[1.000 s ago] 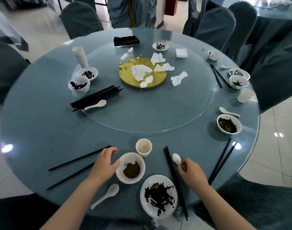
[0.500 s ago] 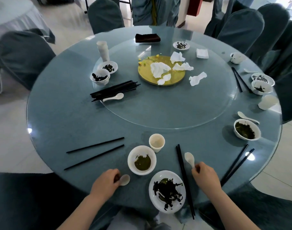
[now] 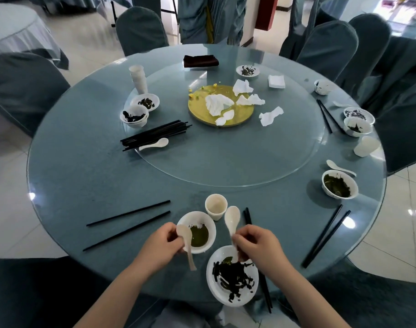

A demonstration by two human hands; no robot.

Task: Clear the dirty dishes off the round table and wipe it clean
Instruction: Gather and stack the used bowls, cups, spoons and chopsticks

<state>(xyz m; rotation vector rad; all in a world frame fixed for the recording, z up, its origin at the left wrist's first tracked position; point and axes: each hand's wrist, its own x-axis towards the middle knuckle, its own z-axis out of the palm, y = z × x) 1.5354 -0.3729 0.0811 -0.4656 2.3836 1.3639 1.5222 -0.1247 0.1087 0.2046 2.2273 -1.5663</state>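
Two white spoons, flat on the table half a second ago, have been lifted: one is pinched in the left hand [image 3: 163, 245], its spoon [image 3: 185, 242] over the near bowl [image 3: 209, 227]; the other spoon [image 3: 232, 220] is pinched in the right hand [image 3: 256, 247] above the plate [image 3: 214, 287]. Clearing of the near setting is judged begun; cup [image 3: 216, 205], chopsticks [image 3: 127, 224] and far dishes remain on the table [image 3: 84, 176], unwiped.

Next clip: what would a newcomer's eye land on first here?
Both hands, low in the frame, each hold a white spoon: the left hand over the bowl of green residue, the right hand above the plate of dark scraps. Farther off, the yellow plate on the glass turntable carries crumpled napkins.
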